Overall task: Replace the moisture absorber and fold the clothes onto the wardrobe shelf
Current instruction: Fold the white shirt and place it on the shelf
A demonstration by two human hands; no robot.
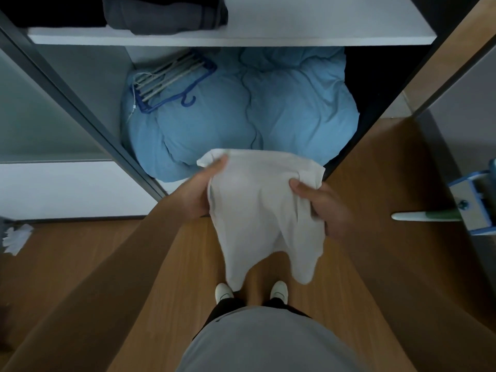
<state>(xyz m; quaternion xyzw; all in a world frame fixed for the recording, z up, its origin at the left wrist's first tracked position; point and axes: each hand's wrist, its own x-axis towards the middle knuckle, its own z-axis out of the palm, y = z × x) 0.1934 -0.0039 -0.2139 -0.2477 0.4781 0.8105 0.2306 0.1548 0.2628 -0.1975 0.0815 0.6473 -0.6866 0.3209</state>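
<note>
A white garment [257, 205] hangs between my hands in front of the open wardrobe, its lower ends dangling above my shoes. My left hand [202, 190] grips its upper left edge, and my right hand [322, 205] grips its upper right edge. Above it runs the white wardrobe shelf [322, 36], with folded dark clothes [163, 14] on its left part. No moisture absorber is in view.
A bulky blue duvet [241, 114] fills the wardrobe bottom, with blue hangers [171, 81] lying on it. A dark wardrobe frame [88, 114] stands left, a door [456, 84] right. A blue-framed object [472, 202] sits at the right edge and a white rag [16, 237] lies on the wooden floor at left.
</note>
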